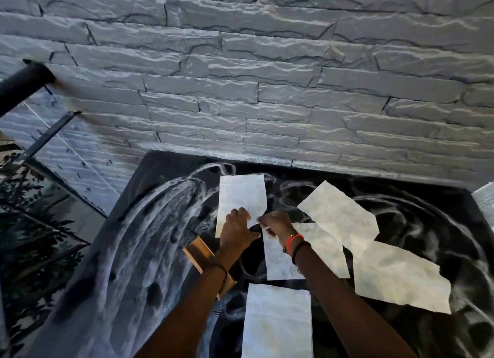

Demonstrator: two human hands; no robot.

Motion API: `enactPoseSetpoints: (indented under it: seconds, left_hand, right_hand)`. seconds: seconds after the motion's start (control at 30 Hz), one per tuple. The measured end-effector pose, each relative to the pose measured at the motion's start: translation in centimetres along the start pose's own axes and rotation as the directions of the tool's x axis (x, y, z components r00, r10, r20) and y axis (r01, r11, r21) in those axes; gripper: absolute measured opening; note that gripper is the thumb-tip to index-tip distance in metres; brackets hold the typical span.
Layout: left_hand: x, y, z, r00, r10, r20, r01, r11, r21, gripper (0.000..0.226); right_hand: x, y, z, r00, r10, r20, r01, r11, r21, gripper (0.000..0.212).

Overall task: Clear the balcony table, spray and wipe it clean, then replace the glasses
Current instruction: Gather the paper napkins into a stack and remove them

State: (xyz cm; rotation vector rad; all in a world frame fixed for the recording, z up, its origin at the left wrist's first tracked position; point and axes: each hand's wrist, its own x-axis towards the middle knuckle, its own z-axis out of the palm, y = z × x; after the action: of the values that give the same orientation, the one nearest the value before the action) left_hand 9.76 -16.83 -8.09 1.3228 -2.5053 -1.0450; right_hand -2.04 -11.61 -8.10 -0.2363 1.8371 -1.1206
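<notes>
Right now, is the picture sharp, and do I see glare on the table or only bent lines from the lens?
Head view: the wide lens bows the wall and the far edge of the table; daylight is soft, without hard shadows; the paper sheets are brightest; the pale streaks look like smears, not glare; the railing at the left is soft.

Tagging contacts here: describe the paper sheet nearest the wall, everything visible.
The paper sheet is white, thin, roughly rectangular, faintly mottled grey. It lies flat on the dark, white-streaked table, far end close to the stone wall. The left hand rests fingers on its near end; the right hand seems to pinch its near right edge.
</notes>
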Motion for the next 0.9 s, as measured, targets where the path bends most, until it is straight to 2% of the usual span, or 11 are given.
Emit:
enactPoseSetpoints:
  seconds: [0.13, 0.33, 0.4, 0.47, 0.53, 0.6, 0.77, 0.87, 0.9]
  left_hand:
    - [0.4, 0.6, -0.6, 0.990, 0.068, -0.120, -0.038, 0.971, 0.235, 0.047]
    - [0.5, 0.9, -2.7, 0.950, 0.131, -0.282, -0.051, 0.961, 0.273, 0.022]
    - [0.5, 1.2, -3.7, 0.948, 0.116, -0.297, -0.059, 0.979, 0.194, 0.019]
    - [0.2, 1.5, -4.6, 0.956, 0.097, -0.277, -0.081, 0.994, 0.069, 0.018]
    - [-0.3, 1.8, -5.3, 0.966, 0.086, -0.244, -0.102, 0.993, -0.056, 0.018]
    - [-0.8, 2.1, -5.8, 0.971, 0.103, -0.214, -0.133, 0.983, -0.129, 0.015]
    - [-4.1, 3.5, -7.0, 0.980, 0.173, -0.095, -0.195, 0.929, -0.315, 0.014]
    - [-6.5, 4.0, -7.0, 0.994, 0.075, 0.075, -0.029, 0.875, -0.484, 0.008]
    - [-7.5, 4.4, -7.0, 0.989, 0.045, 0.138, 0.033, 0.857, -0.515, 0.012]
  right_hand:
    - [-1.3, -3.0, -0.3, 0.995, -0.023, 0.101, 0.008, 0.989, 0.151, 0.023]
    - [-4.0, -7.1, -2.7, 0.991, -0.056, 0.122, 0.020, 0.960, 0.278, 0.022]
    - [-4.8, -7.7, -4.1, 0.989, -0.122, 0.084, 0.098, 0.964, 0.249, 0.015]
    - [-5.9, -7.8, -5.3, 0.974, -0.225, 0.016, 0.220, 0.965, 0.145, 0.009]
    - [-6.8, -7.3, -6.4, 0.935, -0.353, -0.042, 0.355, 0.934, 0.047, 0.008]
    - [-7.9, -6.5, -7.4, 0.904, -0.424, -0.050, 0.425, 0.905, 0.018, 0.004]
    - [-11.1, -3.9, -9.7, 0.895, -0.446, -0.002, 0.445, 0.891, 0.087, 0.018]
    - [-13.3, -2.1, -10.8, 0.906, -0.420, 0.051, 0.410, 0.902, 0.132, 0.024]
    - [-14.2, -1.3, -11.2, 0.908, -0.409, 0.088, 0.394, 0.907, 0.146, 0.022]
